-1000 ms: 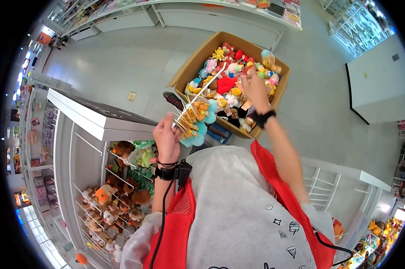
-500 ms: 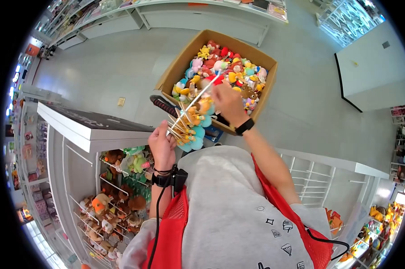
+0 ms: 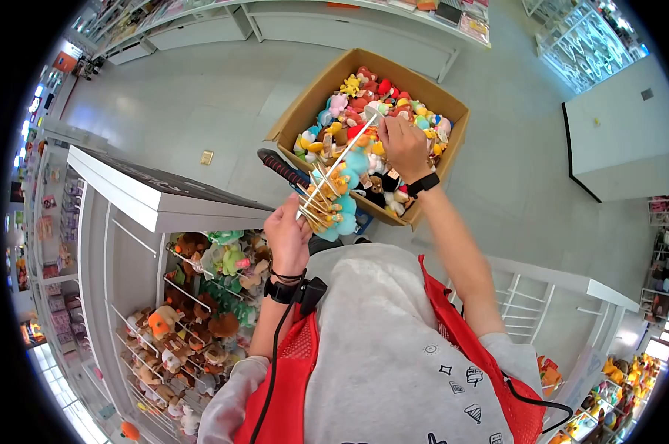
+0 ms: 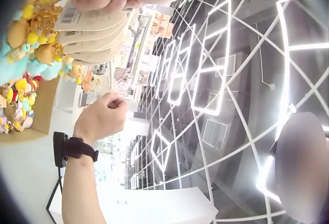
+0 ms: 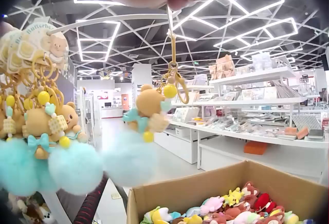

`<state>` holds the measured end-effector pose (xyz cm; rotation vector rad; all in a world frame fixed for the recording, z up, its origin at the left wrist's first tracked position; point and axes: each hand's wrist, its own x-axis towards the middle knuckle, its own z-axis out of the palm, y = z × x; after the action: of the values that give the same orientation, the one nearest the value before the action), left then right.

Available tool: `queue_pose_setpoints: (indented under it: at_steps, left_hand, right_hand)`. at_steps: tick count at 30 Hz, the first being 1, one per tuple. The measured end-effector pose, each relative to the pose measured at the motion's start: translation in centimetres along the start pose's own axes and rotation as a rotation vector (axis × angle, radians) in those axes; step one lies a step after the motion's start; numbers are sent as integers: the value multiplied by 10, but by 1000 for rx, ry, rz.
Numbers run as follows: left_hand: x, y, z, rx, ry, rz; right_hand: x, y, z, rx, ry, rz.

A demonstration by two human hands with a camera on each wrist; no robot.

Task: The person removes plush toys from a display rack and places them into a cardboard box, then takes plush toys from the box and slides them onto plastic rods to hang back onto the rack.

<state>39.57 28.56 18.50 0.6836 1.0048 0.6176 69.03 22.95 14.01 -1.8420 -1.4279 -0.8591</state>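
Note:
My left hand (image 3: 286, 235) grips the near end of a white display hook (image 3: 355, 143). Several bear keychains (image 5: 38, 116) with light-blue pompoms hang along it, their pale backing cards (image 4: 92, 36) stacked beside my left fingers. At the hook's far end my right hand (image 3: 406, 148) pinches the card of one more bear keychain (image 5: 149, 103). That card is seen edge-on in the right wrist view, and the bear dangles below it, apart from the others. My fingers partly hide the hook's tip.
A cardboard box (image 3: 453, 159) full of small plush toys stands on the floor ahead. A white display unit (image 3: 168, 207) with hooked plush (image 3: 173, 322) is on the left, beside a dark wrapped handle (image 3: 279, 164). White shelving (image 3: 342, 33) runs along the back.
My right hand swung from over the box to the hook, near the hung keychains, then back out to the hook's far end. The left hand keeps its grip.

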Motion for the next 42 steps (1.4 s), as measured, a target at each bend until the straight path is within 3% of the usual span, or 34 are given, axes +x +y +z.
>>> queue_pose_setpoints:
  at_steps: [7, 10, 12, 13, 15, 17, 19, 21, 22, 24, 27, 34, 40, 42]
  left_hand:
    - [3, 0, -15, 16, 60, 58]
    - [6, -5, -25, 13, 63, 40]
    - [7, -6, -29, -10, 53, 31]
    - [6, -5, -29, -10, 58, 34]
    - [7, -3, -25, -16, 74, 52]
    - [9, -2, -27, -11, 62, 61]
    - [11, -3, -26, -6, 52, 68]
    - [12, -4, -24, 2, 14, 55]
    - [11, -4, -23, 6, 15, 50]
    - [11, -2, -20, -9, -3, 5]
    - [5, 7, -14, -16, -25, -15]
    - [6, 5, -17, -31, -32, 4]
    - [0, 9, -18, -10, -17, 11]
    - [0, 6, -19, -5, -6, 28]
  right_hand:
    - [27, 41, -16, 20, -56, -301]
    - [29, 70, -13, -120, -203, -237]
    - [24, 75, -3, -6, -176, 60]
    - [15, 69, 2, -1, -175, 59]
    - [-6, 49, 5, 59, -507, 371]
    - [-11, -1, -16, 331, -614, 502]
    - [-30, -42, -21, 702, -522, 426]
    - [-21, -78, -41, 805, -627, 351]
    - [-24, -86, -42, 806, -628, 358]
    - [-27, -93, -42, 623, -520, 140]
    - [-36, -78, -33, 570, -468, 55]
    - [-34, -53, -34, 478, -250, 13]
    - [-18, 2, -12, 265, -118, 269]
    - [-11, 16, 1, 271, -67, 480]
